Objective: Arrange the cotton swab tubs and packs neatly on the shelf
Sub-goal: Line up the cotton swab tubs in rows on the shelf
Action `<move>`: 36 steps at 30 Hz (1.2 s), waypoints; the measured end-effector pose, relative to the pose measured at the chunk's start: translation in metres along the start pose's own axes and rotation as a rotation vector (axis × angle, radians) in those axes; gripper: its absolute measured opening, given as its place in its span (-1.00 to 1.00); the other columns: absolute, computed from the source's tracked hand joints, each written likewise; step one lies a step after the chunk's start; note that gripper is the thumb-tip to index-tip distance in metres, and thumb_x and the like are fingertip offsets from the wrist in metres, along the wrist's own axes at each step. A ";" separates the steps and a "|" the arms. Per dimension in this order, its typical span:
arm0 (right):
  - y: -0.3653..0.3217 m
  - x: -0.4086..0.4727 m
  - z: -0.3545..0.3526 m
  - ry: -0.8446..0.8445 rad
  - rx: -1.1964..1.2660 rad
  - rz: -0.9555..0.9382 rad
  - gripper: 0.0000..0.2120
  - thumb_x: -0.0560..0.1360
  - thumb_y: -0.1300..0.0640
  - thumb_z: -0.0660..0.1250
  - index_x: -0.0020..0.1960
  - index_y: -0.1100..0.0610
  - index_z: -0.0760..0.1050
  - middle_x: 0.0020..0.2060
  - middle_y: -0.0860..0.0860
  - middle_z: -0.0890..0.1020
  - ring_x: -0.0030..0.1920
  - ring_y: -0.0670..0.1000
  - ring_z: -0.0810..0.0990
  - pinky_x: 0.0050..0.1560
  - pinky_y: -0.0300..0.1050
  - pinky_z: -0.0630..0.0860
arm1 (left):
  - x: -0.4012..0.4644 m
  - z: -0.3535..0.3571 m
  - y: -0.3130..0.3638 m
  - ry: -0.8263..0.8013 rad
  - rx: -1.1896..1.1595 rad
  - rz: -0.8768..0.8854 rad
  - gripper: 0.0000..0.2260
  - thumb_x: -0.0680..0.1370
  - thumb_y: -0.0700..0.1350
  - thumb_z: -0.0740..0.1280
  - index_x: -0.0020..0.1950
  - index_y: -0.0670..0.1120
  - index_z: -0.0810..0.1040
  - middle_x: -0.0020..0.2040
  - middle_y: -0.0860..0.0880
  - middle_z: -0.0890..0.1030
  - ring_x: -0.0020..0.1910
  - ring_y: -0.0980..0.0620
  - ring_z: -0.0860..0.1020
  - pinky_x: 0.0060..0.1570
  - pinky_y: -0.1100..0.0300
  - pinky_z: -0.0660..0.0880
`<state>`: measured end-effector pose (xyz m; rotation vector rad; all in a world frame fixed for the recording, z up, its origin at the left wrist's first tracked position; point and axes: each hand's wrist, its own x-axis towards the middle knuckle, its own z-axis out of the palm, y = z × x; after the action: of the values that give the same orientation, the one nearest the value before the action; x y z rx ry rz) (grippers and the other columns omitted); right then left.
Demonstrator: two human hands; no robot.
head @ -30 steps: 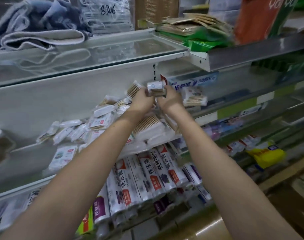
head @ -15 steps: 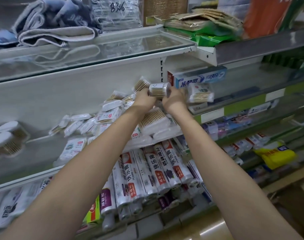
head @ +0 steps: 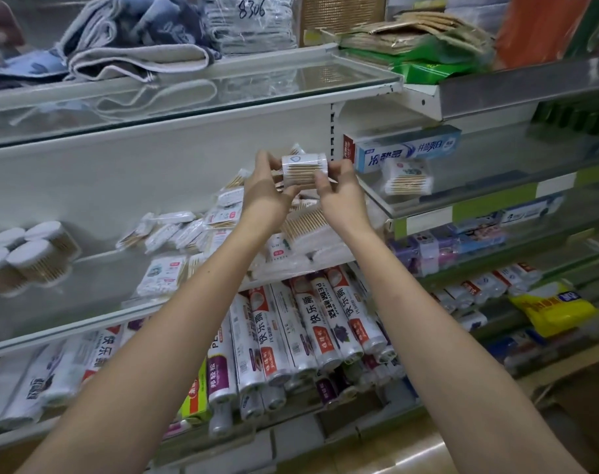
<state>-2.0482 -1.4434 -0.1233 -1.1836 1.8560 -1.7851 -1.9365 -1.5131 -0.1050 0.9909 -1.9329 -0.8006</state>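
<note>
Seen from head height, looking at shop shelving. Held up in mid-air, above the jumbled right end of the middle shelf (head: 86, 258), a small clear cotton swab tub (head: 303, 170) lying on its side, wooden sticks visible through the wall. Pinched at its left end by the fingers and thumb of the left hand (head: 267, 193), and at its right end by the right hand (head: 340, 196) — both curled round it, neither spread. Below and behind the hands, a loose heap of flat cotton swab packs (head: 188, 230) spilling across the shelf; larger swab bundles (head: 304, 224) just under the wrists. At the far left of the same shelf, a neat cluster of round white-lidded tubs (head: 34, 254) on their sides. On the neighbouring shelf to the right, another swab pack (head: 407, 177) in front of a toothpaste box (head: 407, 148).

Judged light and rigid, with a smooth, likely slippery plastic wall — best gripped by the two flat ends, as here, rather than squeezed round the middle. Probably bound for the tub cluster at left.
</note>
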 end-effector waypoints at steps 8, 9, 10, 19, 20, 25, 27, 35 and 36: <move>-0.020 -0.019 0.059 -0.117 0.141 -0.044 -0.90 0.64 0.08 0.27 0.13 0.07 0.45 0.00 -0.03 0.63 0.00 -0.10 0.62 0.00 -0.19 0.58 | -0.023 -0.073 -0.034 0.061 -0.014 -0.023 -0.48 0.42 -0.18 0.55 0.30 0.00 0.42 0.14 -0.08 0.56 0.00 -0.08 0.60 0.00 -0.06 0.61; -0.023 -0.021 0.069 -0.129 0.157 -0.048 -0.92 0.63 0.07 0.29 0.10 0.05 0.47 0.00 0.00 0.65 0.01 -0.05 0.64 0.07 -0.07 0.60 | -0.027 -0.083 -0.040 0.079 -0.025 -0.033 -0.48 0.41 -0.15 0.56 0.30 -0.01 0.43 0.13 -0.09 0.57 0.02 -0.09 0.60 -0.01 -0.09 0.61; -0.025 -0.024 0.078 -0.144 0.173 -0.054 -0.92 0.61 0.05 0.31 0.07 0.03 0.49 -0.01 0.02 0.67 0.02 -0.01 0.65 0.11 0.03 0.60 | -0.031 -0.094 -0.046 0.101 -0.032 -0.040 -0.48 0.40 -0.14 0.56 0.30 -0.02 0.45 0.13 -0.09 0.58 0.04 -0.08 0.60 -0.01 -0.09 0.62; -0.056 -0.059 0.176 -0.332 0.226 -0.033 -0.91 0.52 -0.01 0.36 -0.04 -0.01 0.52 -0.09 0.03 0.70 -0.04 0.02 0.69 0.11 0.17 0.59 | -0.070 -0.196 -0.094 0.208 0.074 -0.016 -0.54 0.43 -0.12 0.56 0.27 -0.08 0.48 0.16 -0.09 0.61 0.07 0.05 0.61 0.06 0.14 0.60; -0.058 -0.064 0.187 -0.353 0.219 -0.016 -0.92 0.53 0.00 0.37 -0.05 -0.01 0.52 -0.09 0.02 0.70 -0.06 0.02 0.69 0.10 0.18 0.60 | -0.075 -0.207 -0.100 0.208 0.093 -0.012 -0.54 0.43 -0.13 0.55 0.28 -0.07 0.48 0.16 -0.07 0.61 0.07 0.07 0.61 0.08 0.16 0.59; -0.066 -0.097 0.233 -0.444 0.256 0.150 -0.79 0.55 -0.06 0.39 0.04 0.07 0.51 -0.12 0.02 0.72 -0.19 0.01 0.72 -0.07 0.10 0.66 | -0.103 -0.258 -0.132 0.192 0.091 -0.074 -0.42 0.42 -0.07 0.56 0.39 -0.09 0.47 0.14 -0.03 0.62 0.08 0.08 0.62 0.10 0.12 0.58; -0.070 -0.110 0.251 -0.450 0.253 0.195 -0.75 0.57 -0.08 0.36 0.03 0.11 0.50 -0.20 0.05 0.72 -0.25 0.09 0.73 -0.14 0.08 0.66 | -0.114 -0.273 -0.144 0.201 0.039 -0.099 -0.37 0.38 -0.15 0.59 0.41 -0.07 0.46 0.13 -0.04 0.61 0.04 0.08 0.63 0.06 0.19 0.58; -0.081 -0.156 0.312 -0.577 0.255 0.277 -0.65 0.69 -0.03 0.15 0.22 0.26 0.45 -0.26 0.23 0.68 -0.26 0.30 0.69 -0.29 0.05 0.66 | -0.144 -0.323 -0.183 0.365 0.098 -0.101 -0.63 0.46 -0.05 0.52 0.24 -0.09 0.63 0.09 -0.02 0.64 0.03 0.07 0.62 0.13 0.04 0.56; -0.080 -0.159 0.317 -0.598 0.228 0.261 -0.65 0.69 -0.03 0.15 0.24 0.25 0.46 -0.22 0.22 0.69 -0.23 0.30 0.70 -0.25 0.07 0.67 | -0.146 -0.329 -0.186 0.378 0.107 -0.104 -0.64 0.47 -0.03 0.51 0.23 -0.08 0.64 0.06 -0.01 0.64 0.00 0.08 0.61 0.11 0.06 0.56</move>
<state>-1.6977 -1.5346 -0.1548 -1.1587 1.3469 -1.2738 -1.5345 -1.5357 -0.1505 1.2202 -1.6210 -0.5243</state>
